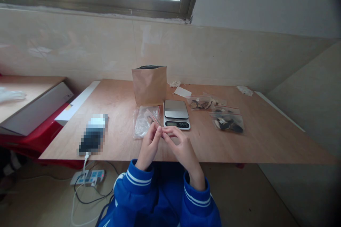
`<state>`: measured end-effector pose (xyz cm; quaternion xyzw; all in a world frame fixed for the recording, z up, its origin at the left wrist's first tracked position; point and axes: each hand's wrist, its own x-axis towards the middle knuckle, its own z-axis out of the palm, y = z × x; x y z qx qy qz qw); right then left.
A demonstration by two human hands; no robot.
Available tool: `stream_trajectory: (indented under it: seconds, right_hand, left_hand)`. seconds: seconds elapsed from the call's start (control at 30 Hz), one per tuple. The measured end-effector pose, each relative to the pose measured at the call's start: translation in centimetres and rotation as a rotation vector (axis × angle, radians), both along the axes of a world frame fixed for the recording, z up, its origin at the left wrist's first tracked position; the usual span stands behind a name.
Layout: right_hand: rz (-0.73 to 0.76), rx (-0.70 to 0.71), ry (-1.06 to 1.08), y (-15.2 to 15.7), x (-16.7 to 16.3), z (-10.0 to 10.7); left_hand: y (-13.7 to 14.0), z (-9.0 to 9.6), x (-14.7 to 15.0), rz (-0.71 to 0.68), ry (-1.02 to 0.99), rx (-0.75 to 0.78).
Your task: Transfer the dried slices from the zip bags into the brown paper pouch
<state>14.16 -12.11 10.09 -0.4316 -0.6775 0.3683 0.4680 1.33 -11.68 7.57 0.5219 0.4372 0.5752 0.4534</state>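
Observation:
My left hand [149,145] and my right hand [181,147] meet fingertip to fingertip at the near edge of the wooden table [112,95]. Together they pinch the red-striped top of a clear zip bag [146,120] that lies on the table in front of them. Just beyond my right hand sits a small digital scale [176,113] with a steel platform. An open brown paper pouch [149,85] stands upright behind the bag.
Filled zip bags with dark pieces lie right of the scale [201,103] [227,122]. A blurred phone [93,134] rests at the left with its white cable running down to a power strip [89,176]. White scraps [244,90] lie by the wall.

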Motion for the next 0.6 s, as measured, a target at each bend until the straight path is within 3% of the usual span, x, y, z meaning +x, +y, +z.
stream_trajectory:
  seconds: [0.47,0.53,0.6]
  right_hand:
    - [-0.183,-0.01,0.051,-0.1,0.0,-0.5]
    - [-0.294,-0.005,0.117,0.2,0.7,-0.9]
    - [-0.503,0.018,0.241,0.5,1.8,-1.2]
  left_hand:
    - [-0.3,0.5,0.0,-0.122,0.17,0.062]
    - [-0.4,0.4,-0.3,-0.082,0.229,0.071]
    - [-0.4,0.2,-0.8,0.008,0.271,0.072]
